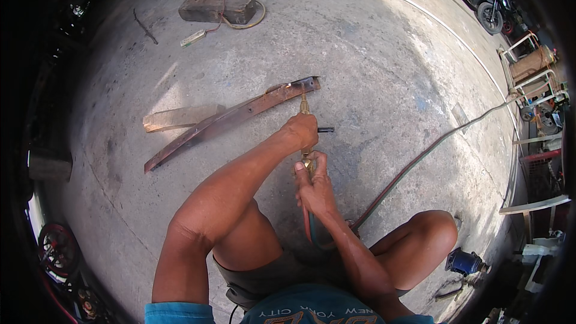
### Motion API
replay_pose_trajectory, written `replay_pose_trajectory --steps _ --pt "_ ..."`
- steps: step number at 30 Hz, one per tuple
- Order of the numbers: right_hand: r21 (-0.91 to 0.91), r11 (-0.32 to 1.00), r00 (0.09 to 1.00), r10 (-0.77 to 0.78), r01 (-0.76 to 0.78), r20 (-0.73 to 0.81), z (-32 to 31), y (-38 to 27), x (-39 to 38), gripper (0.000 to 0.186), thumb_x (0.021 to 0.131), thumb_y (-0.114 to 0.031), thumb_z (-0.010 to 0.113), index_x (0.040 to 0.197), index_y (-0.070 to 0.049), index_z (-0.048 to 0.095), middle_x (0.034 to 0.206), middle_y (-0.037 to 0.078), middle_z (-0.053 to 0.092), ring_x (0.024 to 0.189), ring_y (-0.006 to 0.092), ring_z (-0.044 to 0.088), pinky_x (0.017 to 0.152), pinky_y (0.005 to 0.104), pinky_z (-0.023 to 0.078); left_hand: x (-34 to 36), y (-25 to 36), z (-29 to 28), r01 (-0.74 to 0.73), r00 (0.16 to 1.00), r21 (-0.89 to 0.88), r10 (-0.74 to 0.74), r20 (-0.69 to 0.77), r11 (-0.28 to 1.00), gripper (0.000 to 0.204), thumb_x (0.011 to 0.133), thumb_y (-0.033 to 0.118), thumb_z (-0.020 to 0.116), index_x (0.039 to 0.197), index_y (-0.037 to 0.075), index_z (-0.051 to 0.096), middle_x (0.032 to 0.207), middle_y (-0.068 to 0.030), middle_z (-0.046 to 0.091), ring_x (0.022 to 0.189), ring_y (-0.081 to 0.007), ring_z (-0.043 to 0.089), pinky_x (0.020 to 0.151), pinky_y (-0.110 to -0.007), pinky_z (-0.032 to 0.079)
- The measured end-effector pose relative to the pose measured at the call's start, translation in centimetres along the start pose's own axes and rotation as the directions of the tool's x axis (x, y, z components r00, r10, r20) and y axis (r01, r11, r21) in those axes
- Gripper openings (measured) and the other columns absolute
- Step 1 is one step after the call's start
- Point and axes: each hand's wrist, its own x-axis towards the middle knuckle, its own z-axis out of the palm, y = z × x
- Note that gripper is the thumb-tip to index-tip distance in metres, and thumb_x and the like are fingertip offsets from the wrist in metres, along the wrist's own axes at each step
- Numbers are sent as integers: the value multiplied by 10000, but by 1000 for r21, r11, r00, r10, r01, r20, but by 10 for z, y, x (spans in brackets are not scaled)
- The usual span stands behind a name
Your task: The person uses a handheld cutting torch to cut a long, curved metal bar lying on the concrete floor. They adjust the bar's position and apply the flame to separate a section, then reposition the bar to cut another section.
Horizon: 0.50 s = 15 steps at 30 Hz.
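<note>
A brass gas torch (305,107) points away from me, its tip at the far right end of a long, curved, rusty steel bar (240,113). My left hand (302,130) is closed around the torch body. Nearer to me, my right hand (316,191) grips the torch's rear end, thumb and fingers at the brass valve fittings. A short dark rod (326,129) shows just right of my left fist; I cannot tell whether it belongs to the torch. The bar lies across a piece of wood (180,117). Whether a flame burns at the tip is unclear.
Red and green twin hoses (414,162) run from the torch toward carts with a cylinder (531,63) at right. A heavy wooden block (217,9) with a cord lies far left. A blue object (465,261) sits beside my right knee. A motorcycle (491,15) stands far right.
</note>
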Motion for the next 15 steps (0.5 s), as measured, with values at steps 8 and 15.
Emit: replay_pose_trajectory --steps 8,15 --pt "-3 1000 1000 13 -13 -10 -3 1 1 381 1122 -304 557 1370 -134 323 775 55 588 531 140 576 435 325 489 5 2 4 -6 1000 1 6 1 1000 272 897 119 666 1031 -94 768 1031 -326 755 974 -449 769 852 -488 634" --pt "8 1000 1000 4 -4 -9 -1 1 2 378 1125 -302 553 1367 -124 324 772 57 589 533 142 583 435 326 492 2 1 2 8 1000 -7 -8 -1 1000 274 901 117 663 1040 -95 766 1040 -325 755 980 -449 769 859 -487 632"
